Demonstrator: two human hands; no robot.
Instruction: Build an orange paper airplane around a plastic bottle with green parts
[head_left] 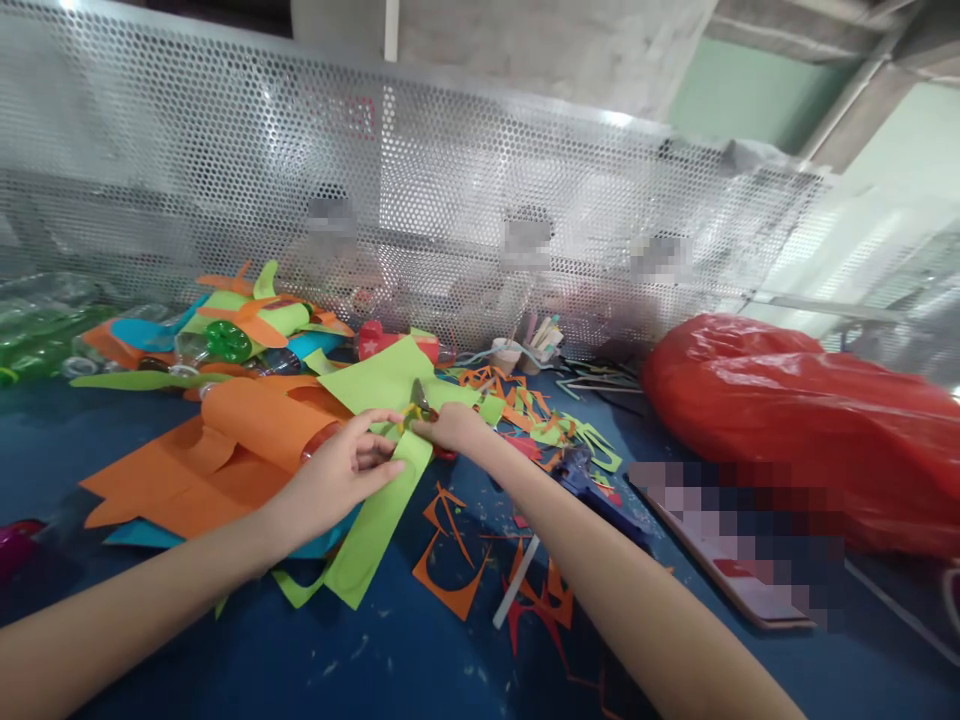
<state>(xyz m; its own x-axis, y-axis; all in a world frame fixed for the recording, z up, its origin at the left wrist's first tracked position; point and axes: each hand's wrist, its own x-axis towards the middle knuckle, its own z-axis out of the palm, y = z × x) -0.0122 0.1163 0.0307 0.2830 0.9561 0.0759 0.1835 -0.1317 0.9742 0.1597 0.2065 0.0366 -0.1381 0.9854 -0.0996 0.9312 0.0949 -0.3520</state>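
Your left hand [341, 480] pinches the near edge of a lime-green paper sheet [375, 500], thumb above and fingers curled beneath. Your right hand [454, 428] is closed around the handles of a pair of scissors [417, 400], whose grey blades point away from you and up over the sheet; the handles are mostly hidden by the hand, with a trace of yellow and red showing. The sheet lies in the middle of the blue table [375, 660], reaching from a wide flat part behind the scissors to a narrower strip that hangs toward you.

No writing can be read; a flat board [731, 565] at the right is blurred out. A red box [375, 340] behind the sheet bears a pale star mark.

Materials: thin matte paper in orange, green and blue. One large orange sheet [225, 450], partly rolled, lies just beside your left hand. Angular orange offcuts [450, 570] are scattered between your forearms, and mixed orange and green scraps [540, 415] lie beyond your right hand. One glossy, crinkled red plastic bag [795, 430] fills the right side. A paper-covered model [247, 320] with fins stands at the rear left, next to clear plastic bottles [45, 330]. A perforated metal screen [450, 200] closes the back of the table.
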